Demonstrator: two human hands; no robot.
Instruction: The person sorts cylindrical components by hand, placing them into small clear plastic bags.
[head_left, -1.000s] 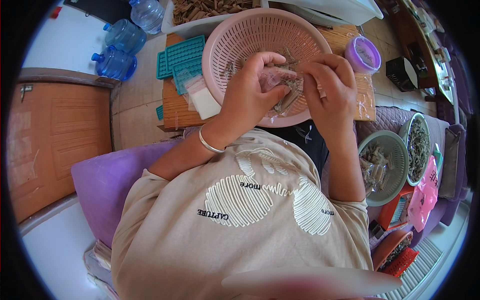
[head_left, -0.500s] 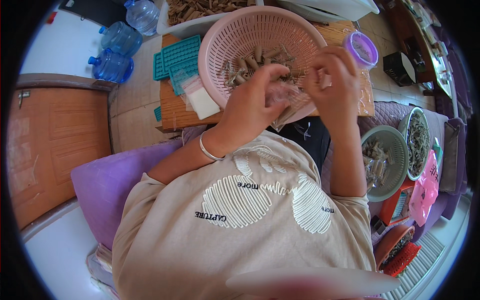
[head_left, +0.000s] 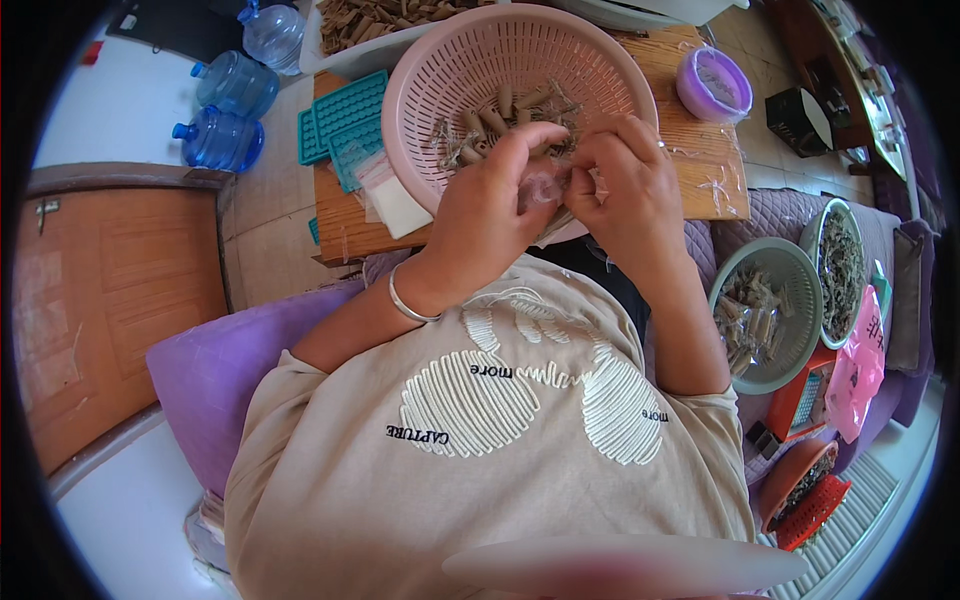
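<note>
A clear plastic bag (head_left: pixel 542 188) is between my two hands, over the near rim of a pink slotted basket (head_left: pixel 402 125). My left hand (head_left: pixel 478 208) curls round the bag, thumb and fingers on either side of it. The fingers of my right hand (head_left: pixel 632 185) are pinched together at the bag's right side; whatever small thing they grip is hidden. Inside the basket lie several brown paper-like rolls (head_left: pixel 494 122) and thin, wispy clear pieces, partly covered by my hands.
Left of the basket are teal moulded trays (head_left: pixel 345 112) and a white packet (head_left: pixel 398 200). A purple tub (head_left: pixel 714 85) stands at the table's right. Behind is a white bin of brown pieces (head_left: pixel 385 22). A grey-green basket (head_left: pixel 800 345) of bagged rolls sits on the purple seat.
My right hand has come down and left, closing in on the bag beside my left hand. My left hand still holds the bag, and the view has shifted slightly.
</note>
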